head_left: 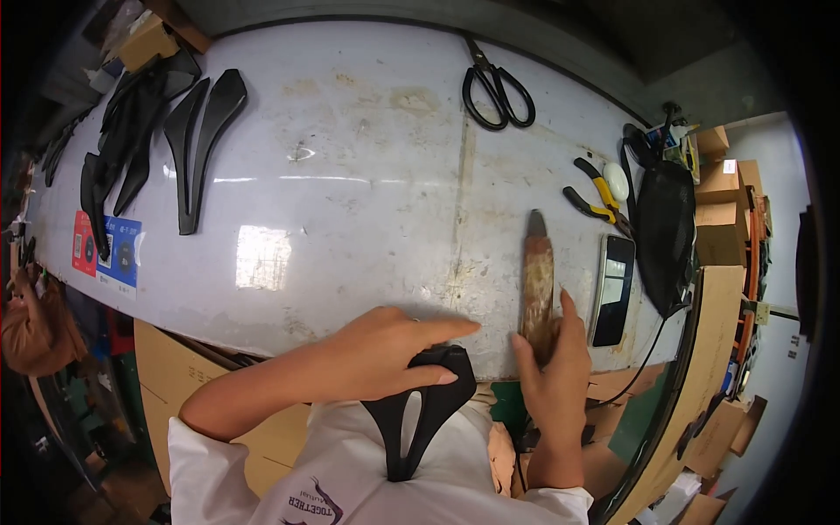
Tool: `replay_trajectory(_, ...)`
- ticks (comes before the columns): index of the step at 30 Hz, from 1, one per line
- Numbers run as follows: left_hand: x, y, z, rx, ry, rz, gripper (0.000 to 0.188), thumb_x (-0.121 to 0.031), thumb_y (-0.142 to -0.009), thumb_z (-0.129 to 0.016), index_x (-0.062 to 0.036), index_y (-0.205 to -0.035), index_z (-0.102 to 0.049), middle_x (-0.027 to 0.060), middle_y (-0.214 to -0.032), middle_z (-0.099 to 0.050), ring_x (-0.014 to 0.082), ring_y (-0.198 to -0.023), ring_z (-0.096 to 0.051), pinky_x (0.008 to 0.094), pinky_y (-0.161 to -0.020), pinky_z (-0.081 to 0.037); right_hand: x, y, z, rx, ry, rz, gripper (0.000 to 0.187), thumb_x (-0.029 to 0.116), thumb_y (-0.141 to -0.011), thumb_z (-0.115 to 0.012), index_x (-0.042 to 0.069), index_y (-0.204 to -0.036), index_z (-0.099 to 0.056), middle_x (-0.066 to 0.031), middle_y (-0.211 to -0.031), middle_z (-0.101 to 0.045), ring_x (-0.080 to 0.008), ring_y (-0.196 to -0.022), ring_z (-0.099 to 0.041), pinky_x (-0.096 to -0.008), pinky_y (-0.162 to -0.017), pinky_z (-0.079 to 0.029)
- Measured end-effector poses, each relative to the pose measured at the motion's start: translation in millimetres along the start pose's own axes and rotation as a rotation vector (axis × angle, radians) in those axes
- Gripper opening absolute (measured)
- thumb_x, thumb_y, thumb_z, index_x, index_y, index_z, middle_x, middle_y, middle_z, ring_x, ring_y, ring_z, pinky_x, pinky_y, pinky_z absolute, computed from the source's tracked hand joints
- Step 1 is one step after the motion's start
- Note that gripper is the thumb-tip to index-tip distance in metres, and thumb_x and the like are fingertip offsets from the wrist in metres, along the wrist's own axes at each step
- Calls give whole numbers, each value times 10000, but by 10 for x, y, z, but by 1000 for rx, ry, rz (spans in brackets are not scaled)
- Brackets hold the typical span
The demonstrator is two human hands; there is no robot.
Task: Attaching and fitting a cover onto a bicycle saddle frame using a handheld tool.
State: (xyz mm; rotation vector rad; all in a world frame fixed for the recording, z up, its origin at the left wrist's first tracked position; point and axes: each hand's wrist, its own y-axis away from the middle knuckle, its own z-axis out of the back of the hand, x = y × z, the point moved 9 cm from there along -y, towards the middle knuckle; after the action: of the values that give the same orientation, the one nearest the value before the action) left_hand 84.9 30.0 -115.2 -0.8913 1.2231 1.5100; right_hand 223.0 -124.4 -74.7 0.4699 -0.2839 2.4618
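My left hand (374,352) is closed over the wide end of a black bicycle saddle (450,398) with a long slot down its middle. The saddle stands against my shirt at the table's near edge, its narrow end pointing down. My left index finger stretches out above it, while the thumb lies across its front. To the right, my right hand (560,372) has thumb and fingers around the lower handle of a short-bladed knife (539,280). Its worn brown handle lies over the tabletop, with the grey blade tip pointing away from me.
Black-handled scissors (499,98) lie at the far side of the white table (350,210). Yellow-and-black pliers (602,197), a white oval object (616,182), a phone (614,290) and a black mesh item (665,232) are at right. Several black saddle pieces (206,149) lie far left.
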Motion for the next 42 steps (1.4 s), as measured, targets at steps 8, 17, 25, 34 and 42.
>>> replay_trajectory(8,-119,-180,-130,118,-77,-83,325,-323,-994,-748,-61,-1185,-729,157,-873,-767,365,-726,-721,434,-686,-553,-409,183,1019,-614,-577,24,155,158,-925,-789,33,-987,-722,-43,-920,-592,-220,-757,-592,-367,-703,-523)
replay_trajectory(17,-50,-214,-176,58,-70,-65,281,-330,-989,-761,-68,-1089,-748,159,-749,-719,366,-628,-683,430,-609,-539,168,-69,-67,-142,-1228,301,73,76,-1047,-644,56,-1046,-574,-81,-808,-643,-229,-621,-648,-375,-584,-549)
replay_trajectory(25,-12,-202,-163,53,-55,-60,231,-208,-932,-783,-86,-1125,-744,161,-744,-716,377,-643,-690,445,-617,-547,1192,-127,184,189,-1260,1068,272,-15,-915,-745,6,-690,-593,-72,-645,-530,-210,-502,-482,-349,-483,-412)
replay_trajectory(34,-21,-215,-166,62,-32,-58,235,-133,-884,-756,-61,-1104,-714,165,-722,-715,393,-668,-703,476,-626,-562,1055,-263,-75,339,-1456,781,268,14,-876,-796,-7,-700,-595,-98,-653,-573,-246,-547,-586,-365,-508,-488)
replay_trajectory(42,-33,-194,-183,75,-100,-109,332,-82,-878,-746,-79,-1205,-691,136,-695,-701,339,-610,-695,429,-577,-557,1209,-174,109,233,-1214,958,460,353,-991,-794,15,-748,-597,-122,-733,-669,-279,-636,-683,-431,-680,-630)
